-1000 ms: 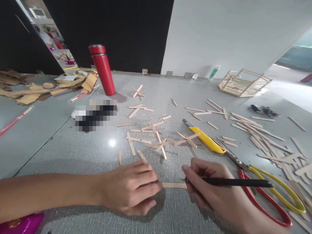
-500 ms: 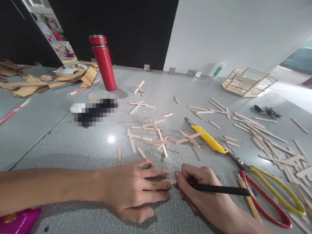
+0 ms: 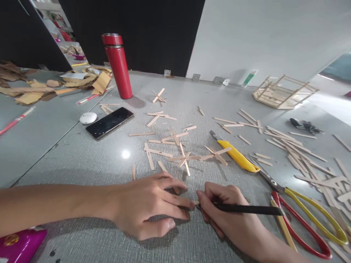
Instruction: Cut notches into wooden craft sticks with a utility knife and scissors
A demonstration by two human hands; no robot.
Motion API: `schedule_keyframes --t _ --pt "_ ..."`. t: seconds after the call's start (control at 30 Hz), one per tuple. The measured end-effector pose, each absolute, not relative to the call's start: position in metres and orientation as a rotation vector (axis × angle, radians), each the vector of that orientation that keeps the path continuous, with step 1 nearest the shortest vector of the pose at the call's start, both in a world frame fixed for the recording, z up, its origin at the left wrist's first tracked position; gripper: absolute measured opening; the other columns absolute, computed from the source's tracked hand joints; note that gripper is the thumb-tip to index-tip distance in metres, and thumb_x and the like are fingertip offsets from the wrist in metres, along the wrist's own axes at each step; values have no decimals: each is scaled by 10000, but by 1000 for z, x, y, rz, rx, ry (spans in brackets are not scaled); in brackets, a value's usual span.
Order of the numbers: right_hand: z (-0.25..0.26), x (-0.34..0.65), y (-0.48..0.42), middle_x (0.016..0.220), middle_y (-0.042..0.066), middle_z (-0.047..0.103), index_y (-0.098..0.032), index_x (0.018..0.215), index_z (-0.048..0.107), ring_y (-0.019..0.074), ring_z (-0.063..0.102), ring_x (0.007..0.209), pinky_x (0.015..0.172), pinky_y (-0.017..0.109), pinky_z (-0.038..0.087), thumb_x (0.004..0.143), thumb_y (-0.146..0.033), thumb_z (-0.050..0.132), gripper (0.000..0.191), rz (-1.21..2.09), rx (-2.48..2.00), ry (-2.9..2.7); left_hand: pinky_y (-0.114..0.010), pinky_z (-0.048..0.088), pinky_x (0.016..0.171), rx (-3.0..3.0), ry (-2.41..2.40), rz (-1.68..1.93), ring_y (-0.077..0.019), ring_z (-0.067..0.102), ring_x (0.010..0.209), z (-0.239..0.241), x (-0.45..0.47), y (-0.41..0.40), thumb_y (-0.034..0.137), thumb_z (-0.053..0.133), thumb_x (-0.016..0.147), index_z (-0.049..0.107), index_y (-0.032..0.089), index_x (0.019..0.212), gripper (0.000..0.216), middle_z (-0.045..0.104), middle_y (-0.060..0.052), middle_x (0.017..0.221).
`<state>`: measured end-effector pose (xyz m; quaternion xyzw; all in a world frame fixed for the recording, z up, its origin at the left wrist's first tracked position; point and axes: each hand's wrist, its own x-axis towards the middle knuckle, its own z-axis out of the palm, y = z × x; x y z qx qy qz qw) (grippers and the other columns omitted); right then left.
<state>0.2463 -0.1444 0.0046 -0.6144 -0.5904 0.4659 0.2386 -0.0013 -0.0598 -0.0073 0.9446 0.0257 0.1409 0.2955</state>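
Note:
My left hand (image 3: pixel 153 206) lies palm down on the grey table, fingers spread and thumb apart. Its fingertips press on a wooden craft stick (image 3: pixel 195 202), mostly hidden, whose end peeks out beyond them. My right hand (image 3: pixel 227 208) pinches a slim black pen-like tool (image 3: pixel 252 209), its tip touching or very near that end; whether it is a pen or a craft knife I cannot tell. Just beyond my hands stand star-shaped joints of crossed sticks, one in the middle (image 3: pixel 185 157) and one farther right (image 3: pixel 216 155). Another loose stick (image 3: pixel 162 166) runs toward my left fingers.
At right lie a yellow utility knife (image 3: pixel 241 159), scissors (image 3: pixel 294 204) with red and yellow handles, and a stick pile (image 3: pixel 301 157). Farther back are a stick frame (image 3: pixel 282 93), red flask (image 3: pixel 118 67), phone (image 3: pixel 109 123), white earbud case (image 3: pixel 88 117) and cardboard scraps (image 3: pixel 101 82).
My left fingers have shifted slightly and cover more of the stick. The black tool's tip now shows close to my left fingertips. The view has tilted a little.

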Motion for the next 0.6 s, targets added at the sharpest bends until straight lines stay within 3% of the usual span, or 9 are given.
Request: schedule_keyframes --t 0.4,0.6 --pt "2 247 -146 448 -90 451 -220 652 487 66 418 360 384 183 305 1029 -394 576 424 1235 -1697 -1649 -505 385 1198 2599 34 432 -322 483 1472 -12 -1 -60 206 526 979 696 184 1318 381 658 -13 1468" --pt "0 247 -148 463 -96 407 -242 648 391 70 379 377 397 210 276 1042 -383 552 448 1155 -1699 -1722 -500 379 1227 2621 31 447 -320 482 1474 -10 0 -60 168 497 1003 707 158 1296 361 677 -10 1447"
